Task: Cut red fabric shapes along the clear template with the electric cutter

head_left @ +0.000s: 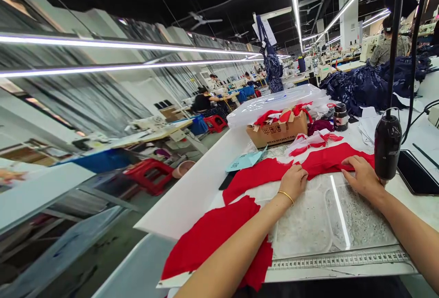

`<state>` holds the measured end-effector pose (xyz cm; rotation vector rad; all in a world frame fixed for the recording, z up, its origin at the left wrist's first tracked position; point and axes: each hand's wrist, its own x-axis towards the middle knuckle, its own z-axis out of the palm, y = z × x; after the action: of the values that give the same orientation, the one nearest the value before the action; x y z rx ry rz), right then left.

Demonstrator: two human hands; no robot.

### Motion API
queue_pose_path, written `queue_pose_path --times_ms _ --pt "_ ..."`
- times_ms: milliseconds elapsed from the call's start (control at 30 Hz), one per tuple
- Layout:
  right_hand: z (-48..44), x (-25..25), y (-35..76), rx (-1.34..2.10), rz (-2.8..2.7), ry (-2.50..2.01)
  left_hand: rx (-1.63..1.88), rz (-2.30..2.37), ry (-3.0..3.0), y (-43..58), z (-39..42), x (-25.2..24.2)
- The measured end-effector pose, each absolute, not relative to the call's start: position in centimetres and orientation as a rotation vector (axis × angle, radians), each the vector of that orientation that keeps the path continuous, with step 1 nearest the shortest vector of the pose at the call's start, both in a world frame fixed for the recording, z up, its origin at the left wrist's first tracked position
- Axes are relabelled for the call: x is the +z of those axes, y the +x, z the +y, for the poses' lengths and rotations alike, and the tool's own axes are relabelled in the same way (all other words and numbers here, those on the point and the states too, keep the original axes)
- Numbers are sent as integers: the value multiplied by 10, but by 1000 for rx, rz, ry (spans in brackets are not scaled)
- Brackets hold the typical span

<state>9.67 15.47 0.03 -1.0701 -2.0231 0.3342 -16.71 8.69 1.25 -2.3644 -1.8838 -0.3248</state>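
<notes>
A long piece of red fabric lies across the worktable, over the far edge of a worn, clear-topped plate. My left hand, with a gold bangle on its wrist, has its fingers drawn together on the fabric's near edge. Farther right, my right hand rests on the same fabric, thumb and fingers apart. A second red fabric piece lies at the table's left front, partly covered by my left forearm. Just beyond my right hand hangs a black cylindrical device.
A cardboard box holds red and white scraps, with clear plastic packaging behind it. Light-blue paper lies left; a dark jar and phone stand right. A measuring tape runs along the front. Navy fabric is heaped behind.
</notes>
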Motion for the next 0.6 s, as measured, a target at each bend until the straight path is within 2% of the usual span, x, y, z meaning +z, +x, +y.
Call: queue_pose_path --times_ms 233,600 --pt "150 5 96 355 -2036 -1034 -496 -1902 -2363 -169 88 17" --pt "144 5 94 380 -2068 -1002 -542 -2040 -2364 -164 86 18"
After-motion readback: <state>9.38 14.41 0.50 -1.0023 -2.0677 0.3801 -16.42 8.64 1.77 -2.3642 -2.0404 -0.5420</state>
